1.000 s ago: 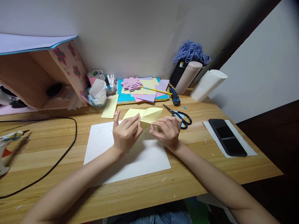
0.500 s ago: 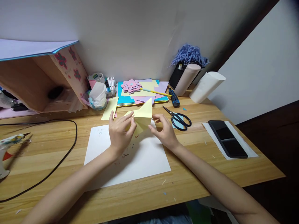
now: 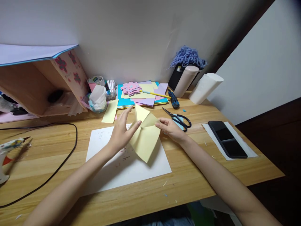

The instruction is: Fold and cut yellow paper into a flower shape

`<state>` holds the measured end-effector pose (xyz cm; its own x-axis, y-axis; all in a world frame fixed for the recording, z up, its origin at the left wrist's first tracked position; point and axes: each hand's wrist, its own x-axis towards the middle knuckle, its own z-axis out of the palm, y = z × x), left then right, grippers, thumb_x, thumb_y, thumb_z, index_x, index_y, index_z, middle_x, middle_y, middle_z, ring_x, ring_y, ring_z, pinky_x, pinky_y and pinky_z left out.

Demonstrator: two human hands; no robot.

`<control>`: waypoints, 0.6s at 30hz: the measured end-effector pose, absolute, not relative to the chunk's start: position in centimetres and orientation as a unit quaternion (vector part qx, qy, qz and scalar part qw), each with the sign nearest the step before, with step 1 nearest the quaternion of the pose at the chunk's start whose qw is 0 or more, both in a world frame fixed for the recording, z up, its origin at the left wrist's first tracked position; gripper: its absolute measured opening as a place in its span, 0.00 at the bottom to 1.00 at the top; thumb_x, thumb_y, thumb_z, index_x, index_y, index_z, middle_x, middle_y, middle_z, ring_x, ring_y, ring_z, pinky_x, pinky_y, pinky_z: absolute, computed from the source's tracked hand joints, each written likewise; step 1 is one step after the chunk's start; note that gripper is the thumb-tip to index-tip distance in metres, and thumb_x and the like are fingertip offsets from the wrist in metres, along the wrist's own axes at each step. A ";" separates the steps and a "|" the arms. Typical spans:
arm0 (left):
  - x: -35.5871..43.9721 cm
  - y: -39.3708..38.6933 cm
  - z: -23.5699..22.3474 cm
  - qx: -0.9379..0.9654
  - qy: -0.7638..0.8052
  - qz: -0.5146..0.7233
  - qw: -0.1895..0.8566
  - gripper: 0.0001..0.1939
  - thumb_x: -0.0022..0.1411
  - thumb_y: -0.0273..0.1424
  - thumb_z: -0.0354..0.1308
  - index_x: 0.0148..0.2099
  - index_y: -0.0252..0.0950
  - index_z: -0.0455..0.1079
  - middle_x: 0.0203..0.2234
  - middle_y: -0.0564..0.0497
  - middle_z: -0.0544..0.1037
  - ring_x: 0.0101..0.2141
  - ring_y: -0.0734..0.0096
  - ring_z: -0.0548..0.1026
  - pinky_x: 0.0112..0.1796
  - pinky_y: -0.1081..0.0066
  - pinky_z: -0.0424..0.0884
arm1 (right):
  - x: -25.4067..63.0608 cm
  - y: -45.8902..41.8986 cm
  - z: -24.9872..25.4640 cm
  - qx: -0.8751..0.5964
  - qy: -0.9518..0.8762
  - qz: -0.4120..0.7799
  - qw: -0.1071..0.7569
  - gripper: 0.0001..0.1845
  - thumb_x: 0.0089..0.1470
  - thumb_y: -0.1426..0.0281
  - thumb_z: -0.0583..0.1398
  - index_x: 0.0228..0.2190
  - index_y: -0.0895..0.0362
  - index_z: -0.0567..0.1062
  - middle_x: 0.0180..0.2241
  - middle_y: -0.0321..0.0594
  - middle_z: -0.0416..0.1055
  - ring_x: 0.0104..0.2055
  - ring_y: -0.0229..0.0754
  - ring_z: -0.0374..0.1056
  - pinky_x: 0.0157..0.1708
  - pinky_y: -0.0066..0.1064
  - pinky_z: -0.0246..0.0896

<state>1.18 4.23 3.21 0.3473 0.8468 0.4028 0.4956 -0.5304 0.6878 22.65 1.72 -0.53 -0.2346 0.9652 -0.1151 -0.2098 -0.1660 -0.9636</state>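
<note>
A creased pale yellow sheet of paper (image 3: 147,138), partly unfolded with raised folds, is held above a white sheet (image 3: 103,175). My right hand (image 3: 171,129) is closed, pinching its right corner between thumb and fingers. On the other side is my left hand (image 3: 122,130), open, with fingers apart and pointing up. Its thumb lies against the yellow paper's left part; whether the other fingers touch it, I cannot tell. Dark marks show on the white sheet, which the yellow paper and my left hand partly cover.
Black-handled scissors (image 3: 180,120) and a blue utility knife (image 3: 174,99) lie to the right. Behind are coloured papers (image 3: 122,103) with a pink paper flower (image 3: 131,88). A phone (image 3: 227,139) lies far right. At left are a glue gun (image 3: 9,147), a black cord (image 3: 74,142) and an open box (image 3: 28,84).
The yellow paper has turned and opened out, one corner now pointing down toward me. My right hand has closed on its right corner, and my left fingers have lifted and spread.
</note>
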 end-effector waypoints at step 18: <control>1.4 4.6 2.4 0.949 0.218 0.208 0.091 0.28 0.52 0.45 0.56 0.55 0.48 0.59 0.54 0.50 0.65 0.56 0.60 0.56 0.56 0.47 0.33 | 22.3 1.9 -1.1 -0.412 -0.385 0.671 0.482 0.14 0.48 0.63 0.60 0.37 0.55 0.71 0.35 0.37 0.73 0.33 0.35 0.69 0.32 0.25 0.64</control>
